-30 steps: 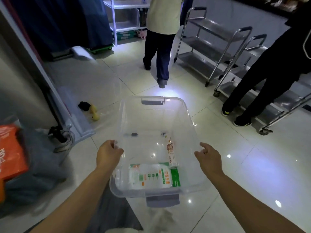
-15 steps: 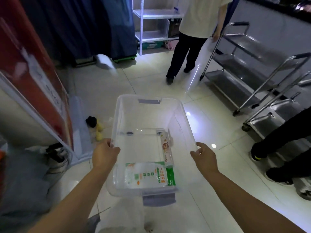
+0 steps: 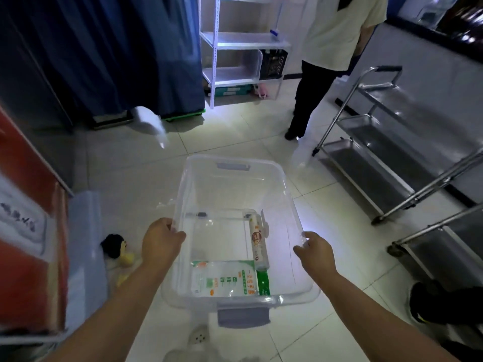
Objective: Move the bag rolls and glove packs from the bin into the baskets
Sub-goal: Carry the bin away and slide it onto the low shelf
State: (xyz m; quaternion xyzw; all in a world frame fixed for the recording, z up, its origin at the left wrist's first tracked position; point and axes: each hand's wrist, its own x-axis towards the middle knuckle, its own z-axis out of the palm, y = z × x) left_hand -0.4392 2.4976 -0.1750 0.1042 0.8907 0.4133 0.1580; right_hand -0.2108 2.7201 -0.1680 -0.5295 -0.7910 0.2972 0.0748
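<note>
you are at the carry step, left hand (image 3: 162, 240) and right hand (image 3: 315, 253) gripping the bin (image 3: 236, 168) rims, one roll (image 3: 258, 244) and glove pack (image 3: 224, 278) inside; no baskets visible, so locate them next.

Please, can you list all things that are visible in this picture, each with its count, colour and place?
storage bin: 1, clear, held above the floor, centre
glove pack: 1, white and green, bin's near end
bag roll: 1, white, bin's right side
shelf unit: 1, white, far centre
trolleys: 2, steel, right
curtain: 1, dark blue, far left
plush toy: 1, black and yellow, floor left
other person: 1, cream top, far right
left hand: grip on bin's left rim
right hand: grip on bin's right rim
</note>
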